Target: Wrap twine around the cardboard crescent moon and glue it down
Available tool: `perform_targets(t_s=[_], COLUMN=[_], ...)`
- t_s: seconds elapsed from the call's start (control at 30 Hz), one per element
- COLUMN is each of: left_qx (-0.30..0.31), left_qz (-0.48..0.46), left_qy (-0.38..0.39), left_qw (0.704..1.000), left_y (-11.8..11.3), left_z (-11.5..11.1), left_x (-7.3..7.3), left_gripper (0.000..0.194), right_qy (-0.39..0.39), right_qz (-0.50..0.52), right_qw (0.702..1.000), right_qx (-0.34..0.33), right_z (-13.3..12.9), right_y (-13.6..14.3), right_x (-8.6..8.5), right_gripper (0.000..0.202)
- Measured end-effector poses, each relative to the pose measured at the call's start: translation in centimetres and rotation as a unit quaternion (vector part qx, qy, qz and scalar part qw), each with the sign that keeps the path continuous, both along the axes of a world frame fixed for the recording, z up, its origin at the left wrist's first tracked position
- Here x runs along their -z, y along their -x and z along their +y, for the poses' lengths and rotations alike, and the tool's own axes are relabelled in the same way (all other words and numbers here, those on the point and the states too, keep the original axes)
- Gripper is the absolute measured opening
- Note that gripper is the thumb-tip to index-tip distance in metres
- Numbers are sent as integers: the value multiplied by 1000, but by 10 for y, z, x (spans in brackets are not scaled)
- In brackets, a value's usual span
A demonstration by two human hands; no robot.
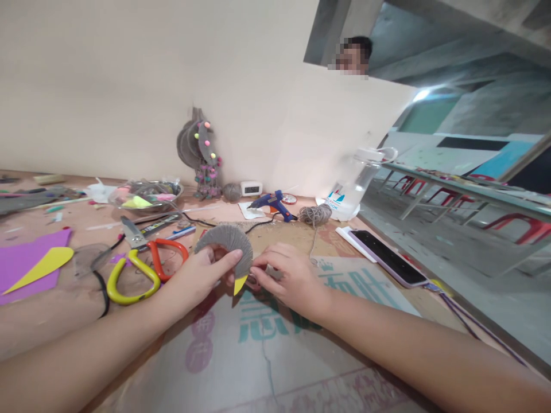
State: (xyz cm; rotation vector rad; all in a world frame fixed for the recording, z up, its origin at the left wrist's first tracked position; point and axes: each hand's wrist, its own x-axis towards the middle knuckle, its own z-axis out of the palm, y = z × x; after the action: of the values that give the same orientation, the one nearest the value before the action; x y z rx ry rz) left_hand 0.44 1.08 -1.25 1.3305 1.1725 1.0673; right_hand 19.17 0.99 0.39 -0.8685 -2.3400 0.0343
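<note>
Head view, only one. Two bare hands over one bench (17, 232). Left hand (217, 265): grip clamped on one grey yarn-wrapped crescent (227, 236), thumb across its front, fingers behind. Crescent sits centre, held above a printed sheet (172, 373), one yellow tip (240, 284) pointing down. Right hand (282, 278): thumb and forefinger close together just beside the crescent's lower end; can't tell if the grip is clamped on anything.

Two grey yarn balls: the larger ball (316, 213) with one loose strand running toward the sheet, the smaller ball (232, 193) farther back. Between them, one white digital clock (251, 188) and one blue glue gun (271, 201), nozzle over one white card (251, 211). One tape roll (290, 199) just behind the gun.

Left side: one pair of scissors (134, 235), one yellow and one red handle loop; one purple sheet (32, 252) with one yellow paper piece (45, 267) lying partly on it; one metal bowl (178, 189) of mixed bits, count unclear.

Back: one grey hanging ornament (189, 143) against the wall (129, 86), at least four pom-poms. Right: one clear bottle (359, 178), one phone (390, 258). One other person's head (355, 55) above the wall; several red stools (516, 221) beyond.
</note>
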Motion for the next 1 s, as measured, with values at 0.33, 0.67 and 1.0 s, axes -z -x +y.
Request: perform_targets(t_s=[0.33,0.67,1.0], left_qx=[-19,-7,12], left_qz=[-12,-38,-32], left_qy=[21,16,11], left_qw=[1000,999,999], left_y=[0,-4,-3], left_z=[-1,-1,-1], left_x=[-6,-7,-4], left_gripper=[33,36,37], right_qy=[80,136,164], right_qz=[35,77,77], right_qw=[996,988,983], right_qx=[19,8,25], right_z=[-2,1,1], right_y=[1,3,5], right_x=[-6,-2,-3], right_gripper=[25,12,15])
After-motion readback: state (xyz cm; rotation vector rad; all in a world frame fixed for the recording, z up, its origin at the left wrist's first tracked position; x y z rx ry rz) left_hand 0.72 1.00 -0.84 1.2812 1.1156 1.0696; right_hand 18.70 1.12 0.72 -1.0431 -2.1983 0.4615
